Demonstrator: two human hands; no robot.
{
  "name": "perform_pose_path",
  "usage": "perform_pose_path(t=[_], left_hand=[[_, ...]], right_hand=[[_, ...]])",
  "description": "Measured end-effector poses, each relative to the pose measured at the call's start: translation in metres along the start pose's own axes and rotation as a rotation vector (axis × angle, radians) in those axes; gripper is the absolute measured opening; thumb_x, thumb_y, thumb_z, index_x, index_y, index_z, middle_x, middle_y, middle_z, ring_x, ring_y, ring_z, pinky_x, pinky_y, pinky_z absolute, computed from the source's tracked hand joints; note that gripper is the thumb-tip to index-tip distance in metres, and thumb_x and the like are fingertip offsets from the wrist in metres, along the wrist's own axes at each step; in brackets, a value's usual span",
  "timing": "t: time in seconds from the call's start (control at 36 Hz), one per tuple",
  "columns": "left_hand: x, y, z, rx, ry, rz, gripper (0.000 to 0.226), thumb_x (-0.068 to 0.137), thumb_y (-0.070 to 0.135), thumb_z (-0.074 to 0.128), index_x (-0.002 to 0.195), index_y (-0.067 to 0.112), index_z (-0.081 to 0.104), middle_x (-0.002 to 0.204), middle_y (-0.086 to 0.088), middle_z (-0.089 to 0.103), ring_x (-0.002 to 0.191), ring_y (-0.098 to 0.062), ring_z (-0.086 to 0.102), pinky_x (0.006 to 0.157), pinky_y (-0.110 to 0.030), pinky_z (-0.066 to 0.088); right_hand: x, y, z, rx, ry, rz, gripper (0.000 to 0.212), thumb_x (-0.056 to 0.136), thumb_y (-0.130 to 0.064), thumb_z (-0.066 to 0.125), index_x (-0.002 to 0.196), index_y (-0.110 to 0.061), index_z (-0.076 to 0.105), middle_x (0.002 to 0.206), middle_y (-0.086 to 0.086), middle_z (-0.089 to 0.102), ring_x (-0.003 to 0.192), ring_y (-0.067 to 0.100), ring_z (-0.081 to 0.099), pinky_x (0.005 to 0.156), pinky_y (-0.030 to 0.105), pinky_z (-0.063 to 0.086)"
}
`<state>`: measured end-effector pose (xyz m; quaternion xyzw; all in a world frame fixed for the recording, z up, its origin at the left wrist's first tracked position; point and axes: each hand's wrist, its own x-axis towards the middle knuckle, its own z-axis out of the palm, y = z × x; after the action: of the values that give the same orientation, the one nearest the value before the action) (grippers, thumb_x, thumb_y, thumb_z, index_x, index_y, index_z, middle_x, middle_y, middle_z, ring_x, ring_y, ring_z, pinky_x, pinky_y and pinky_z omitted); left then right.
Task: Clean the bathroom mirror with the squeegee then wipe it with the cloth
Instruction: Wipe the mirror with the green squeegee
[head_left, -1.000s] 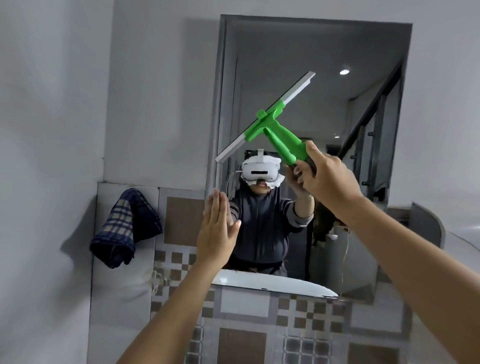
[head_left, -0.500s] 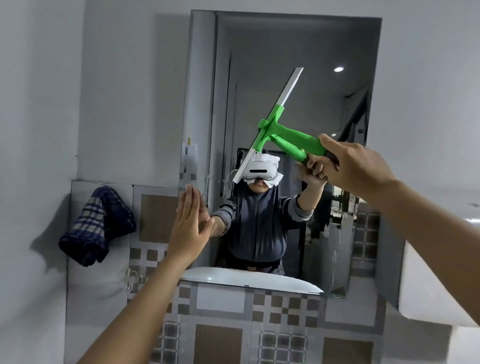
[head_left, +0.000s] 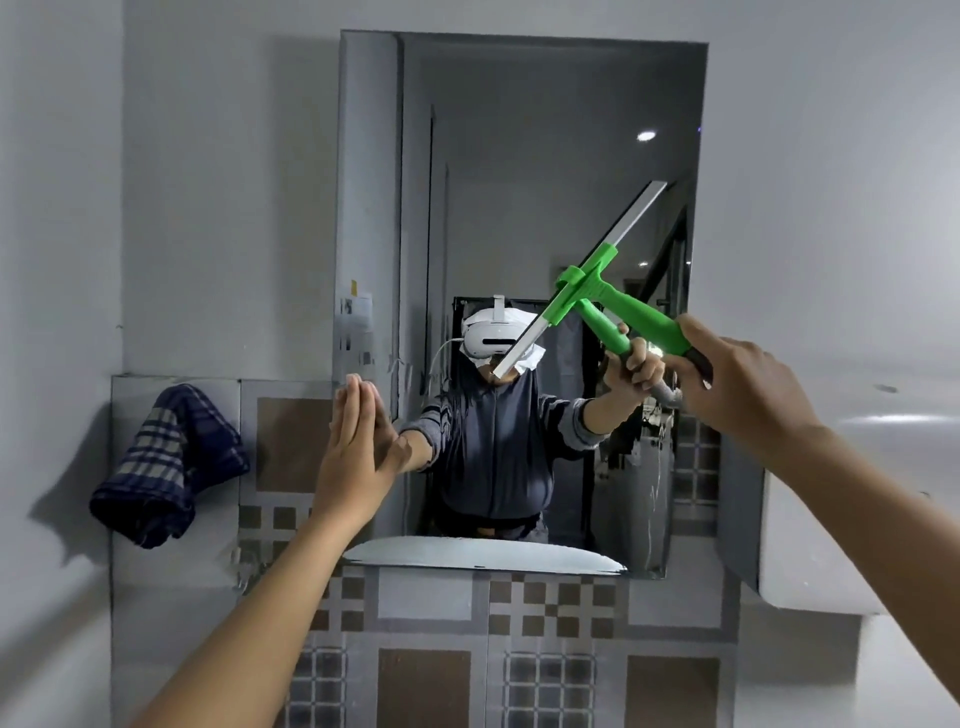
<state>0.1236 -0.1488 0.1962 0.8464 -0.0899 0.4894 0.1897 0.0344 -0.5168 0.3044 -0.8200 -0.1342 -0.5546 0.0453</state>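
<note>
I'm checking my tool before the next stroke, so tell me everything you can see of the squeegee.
The squeegee has a bright green plastic-looking handle and crosspiece holding a long pale blade strip. It is tilted diagonally, upper end to the right, in front of the mirror. The right hand grips the handle's dark end. Whether the blade touches the glass is unclear.

Right hand (head_left: 748, 384) gripped the green squeegee (head_left: 597, 283), blade slanted on the mirror (head_left: 519, 156); left hand (head_left: 358, 452) pressed flat, cloth (head_left: 166, 462) hung beside.
</note>
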Motion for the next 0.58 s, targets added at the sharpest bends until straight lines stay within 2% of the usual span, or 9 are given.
perform_pose_path(t=[0.08,0.19,0.31,0.42,0.5,0.58], left_hand=[[0.001,0.0,-0.004,-0.002,0.01,-0.007,0.083,0.083,0.06,0.023,0.144,0.018,-0.014,0.152,0.004,-0.022,0.139,-0.011,-0.021,0.116,-0.034,0.005],[0.001,-0.001,-0.009,0.0,0.006,-0.019,0.083,0.091,0.043,0.045,0.144,0.017,-0.014,0.152,0.002,-0.021,0.139,-0.013,-0.021,0.116,-0.037,0.009],[-0.001,0.0,-0.007,-0.018,0.007,-0.017,0.085,0.091,0.039,0.048,0.143,0.018,-0.016,0.153,0.003,-0.021,0.14,-0.013,-0.019,0.114,-0.03,0.004],[-0.001,-0.001,-0.01,-0.015,0.018,-0.008,0.085,0.091,0.036,0.05,0.144,0.017,-0.014,0.153,0.002,-0.019,0.14,-0.012,-0.019,0.11,-0.026,0.008],[-0.001,-0.002,-0.011,-0.025,0.018,-0.003,0.085,0.091,0.035,0.051,0.144,0.016,-0.013,0.153,0.003,-0.02,0.138,-0.009,-0.021,0.111,-0.027,0.012],[-0.002,-0.003,-0.012,-0.034,0.013,0.008,0.084,0.091,0.035,0.051,0.145,0.013,-0.01,0.153,0.001,-0.019,0.139,-0.01,-0.02,0.113,-0.026,0.005]], right_hand=[[0.003,-0.004,0.004,0.024,-0.002,0.017,0.034,0.088,-0.021,0.054,0.12,-0.013,0.046,0.083,0.018,0.064,0.064,0.037,0.053,0.055,0.034,0.04],[0.003,-0.007,0.015,0.047,-0.009,0.046,0.032,0.088,-0.019,0.054,0.119,-0.014,0.046,0.077,0.019,0.063,0.061,0.038,0.054,0.054,0.037,0.045],[-0.002,-0.008,0.02,0.089,-0.005,0.087,0.031,0.088,-0.019,0.054,0.117,-0.011,0.047,0.074,0.018,0.061,0.058,0.033,0.047,0.053,0.035,0.042],[-0.013,-0.011,0.028,0.134,0.018,0.139,0.036,0.087,-0.017,0.057,0.121,-0.012,0.046,0.073,0.019,0.064,0.061,0.039,0.055,0.054,0.042,0.05],[-0.026,-0.017,0.036,0.175,0.023,0.193,0.042,0.088,-0.018,0.056,0.127,-0.01,0.046,0.08,0.02,0.066,0.067,0.038,0.059,0.055,0.045,0.051],[-0.039,-0.029,0.041,0.23,0.034,0.263,0.042,0.089,-0.019,0.055,0.129,-0.013,0.046,0.081,0.018,0.067,0.065,0.037,0.059,0.053,0.042,0.049]])
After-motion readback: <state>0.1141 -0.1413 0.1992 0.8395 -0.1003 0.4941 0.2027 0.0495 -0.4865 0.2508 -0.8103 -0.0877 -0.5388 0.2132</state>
